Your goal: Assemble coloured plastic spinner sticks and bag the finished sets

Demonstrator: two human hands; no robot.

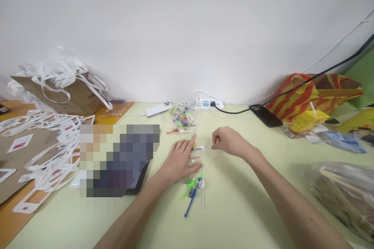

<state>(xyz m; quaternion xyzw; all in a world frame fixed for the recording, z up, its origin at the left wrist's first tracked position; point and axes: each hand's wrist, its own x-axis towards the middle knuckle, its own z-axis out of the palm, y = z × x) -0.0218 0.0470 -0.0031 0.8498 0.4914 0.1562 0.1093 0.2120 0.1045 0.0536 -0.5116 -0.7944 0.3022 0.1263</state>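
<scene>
My left hand (179,162) lies flat with its fingers stretched out, over a clear plastic bag (198,152) that holds small coloured pieces, among them a red stick. Part of this bag is hidden under the hand. On the bag's right side my right hand (229,141) is closed in a pinch where the clear film reaches its fingertips. Just below my left thumb are loose plastic pieces: a bright green one (187,189), a blue stick (189,205) and a white stick (203,192). Beyond my left fingers rest more filled clear bags (181,118).
Left of my arm is a dark, partly pixelated device (143,175). White straps (55,163) spread over brown card at far left. A power strip (204,104), a white phone (158,109) and a black phone (265,116) lie by the wall. At right are a striped bag (289,95) and a yellow carton (306,121).
</scene>
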